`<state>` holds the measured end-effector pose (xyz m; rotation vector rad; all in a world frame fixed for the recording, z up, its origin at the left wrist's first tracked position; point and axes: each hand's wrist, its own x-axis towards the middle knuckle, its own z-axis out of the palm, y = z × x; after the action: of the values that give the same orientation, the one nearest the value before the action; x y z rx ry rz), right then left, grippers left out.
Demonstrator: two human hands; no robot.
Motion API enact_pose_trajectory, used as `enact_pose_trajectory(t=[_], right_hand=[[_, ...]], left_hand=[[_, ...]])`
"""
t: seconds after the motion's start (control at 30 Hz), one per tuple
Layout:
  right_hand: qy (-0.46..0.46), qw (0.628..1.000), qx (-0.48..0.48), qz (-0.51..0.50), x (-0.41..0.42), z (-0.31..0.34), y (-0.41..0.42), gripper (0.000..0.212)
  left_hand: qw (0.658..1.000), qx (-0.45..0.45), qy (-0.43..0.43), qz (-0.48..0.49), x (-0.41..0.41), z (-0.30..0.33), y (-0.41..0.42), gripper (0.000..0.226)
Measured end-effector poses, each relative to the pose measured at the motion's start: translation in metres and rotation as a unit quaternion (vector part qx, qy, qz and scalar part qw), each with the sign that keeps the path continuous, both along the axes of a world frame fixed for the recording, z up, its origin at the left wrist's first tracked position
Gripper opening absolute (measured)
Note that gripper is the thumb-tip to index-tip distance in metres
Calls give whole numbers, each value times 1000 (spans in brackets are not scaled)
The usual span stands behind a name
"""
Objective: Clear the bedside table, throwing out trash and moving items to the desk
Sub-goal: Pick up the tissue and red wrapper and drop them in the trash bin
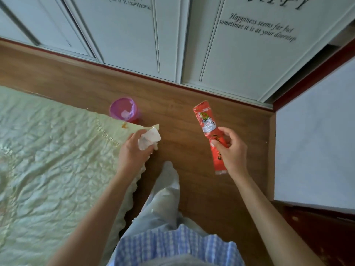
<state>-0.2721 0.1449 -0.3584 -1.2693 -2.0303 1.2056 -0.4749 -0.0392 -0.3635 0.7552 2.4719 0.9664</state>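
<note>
A person stands over a wooden floor, their left hand curled around a crumpled white tissue and their right hand pinching a long red snack wrapper, with a small purple-lined trash bin just beyond the tissue, beside the bed.

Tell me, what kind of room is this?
Most likely a bedroom. A bed with a quilted cover fills the left side, white wardrobe doors stand along the wood floor, and a small pink bin sits by the bed.
</note>
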Motion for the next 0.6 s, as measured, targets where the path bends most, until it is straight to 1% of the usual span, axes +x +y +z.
enact_pose_trajectory(t=[0.2,0.37,0.6], right_hand=[[-8,1000,-6,8,-92,2,88,45],[8,1000,2,22,-158,6,147,45],[-14,995,-12,99,-233,-7,233,43]], left_hand=[[999,20,6,37,-88,-1,81,52],[998,-17,34,48,-159,-4,138,57],[996,-15,32,81,-212,-14,206,55]])
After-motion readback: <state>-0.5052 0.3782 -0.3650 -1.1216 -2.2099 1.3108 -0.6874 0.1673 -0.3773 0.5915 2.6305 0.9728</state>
